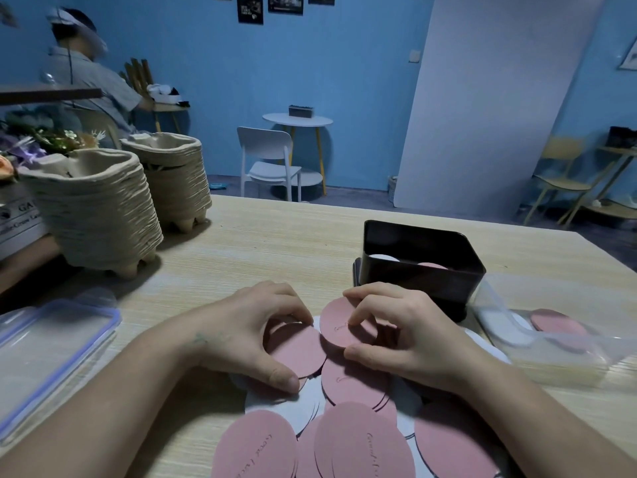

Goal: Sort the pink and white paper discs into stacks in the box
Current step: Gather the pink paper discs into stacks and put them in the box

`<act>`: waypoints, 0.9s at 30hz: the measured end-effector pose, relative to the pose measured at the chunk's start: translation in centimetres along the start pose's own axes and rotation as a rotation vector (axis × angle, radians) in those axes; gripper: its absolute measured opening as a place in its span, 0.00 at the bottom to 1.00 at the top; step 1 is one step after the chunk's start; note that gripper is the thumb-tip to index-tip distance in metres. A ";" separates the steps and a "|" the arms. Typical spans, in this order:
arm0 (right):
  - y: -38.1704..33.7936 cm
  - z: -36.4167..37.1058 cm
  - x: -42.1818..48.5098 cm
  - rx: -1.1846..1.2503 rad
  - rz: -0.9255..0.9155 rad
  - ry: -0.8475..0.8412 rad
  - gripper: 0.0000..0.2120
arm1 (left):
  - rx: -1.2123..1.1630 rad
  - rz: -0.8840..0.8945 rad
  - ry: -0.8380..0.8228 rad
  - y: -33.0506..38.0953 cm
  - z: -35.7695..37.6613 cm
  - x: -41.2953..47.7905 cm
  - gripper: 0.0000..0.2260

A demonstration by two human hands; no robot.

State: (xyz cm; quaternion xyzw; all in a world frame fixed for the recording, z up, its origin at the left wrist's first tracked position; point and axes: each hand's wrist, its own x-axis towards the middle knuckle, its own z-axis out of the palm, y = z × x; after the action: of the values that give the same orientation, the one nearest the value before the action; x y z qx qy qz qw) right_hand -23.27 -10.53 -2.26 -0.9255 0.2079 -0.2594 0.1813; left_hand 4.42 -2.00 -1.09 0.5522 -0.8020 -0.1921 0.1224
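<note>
Black box (418, 270): open-topped, standing on the wooden table (282, 243) just beyond the right hand; inside, one white disc (383, 258) on the left and one pink disc (431, 266) on the right, lying side by side.
Loose discs (348, 426): pink and white paper rounds overlapping in a heap on the table in front of the person, some printed with script.
Left hand (241, 336): fingers curled, thumb and fingertips gripping a pink round (298, 350) on top of the heap.
Right hand (406, 336): thumb and fingertips pinching another pink round (339, 326), tilted up off the heap.
Clear bag (551, 339): right of the box, with white and pink rounds showing through it.
Clear lid (51, 350): blue-edged, flat on the table at far left.
Pulp trays (96, 208): two tall nested stacks at the table's far left.
</note>
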 end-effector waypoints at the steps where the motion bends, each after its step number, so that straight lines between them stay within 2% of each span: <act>1: 0.0 0.0 0.0 0.001 0.002 0.002 0.15 | 0.001 -0.004 -0.006 -0.1 0.0 0.0 0.35; 12: 0.1 -0.2 -0.1 -0.006 0.055 0.067 0.13 | -0.127 0.039 0.198 -0.2 -0.2 -0.3 0.24; 15: 0.2 -0.1 0.0 -0.014 0.062 0.071 0.13 | -0.114 0.054 0.291 -0.1 -0.2 -0.2 0.24; 22: -0.3 0.0 0.1 -0.014 0.010 0.062 0.16 | -0.005 0.051 0.482 0.1 0.5 0.4 0.34; 27: -0.6 0.4 0.2 -0.009 -0.005 0.078 0.18 | -0.002 0.064 0.479 0.5 0.8 0.7 0.27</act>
State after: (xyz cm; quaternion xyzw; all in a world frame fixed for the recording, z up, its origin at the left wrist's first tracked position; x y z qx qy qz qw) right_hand -22.76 -10.02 -2.21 -0.9160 0.2135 -0.2950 0.1682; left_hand 3.40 -2.39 -1.64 0.5562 -0.7670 -0.0527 0.3157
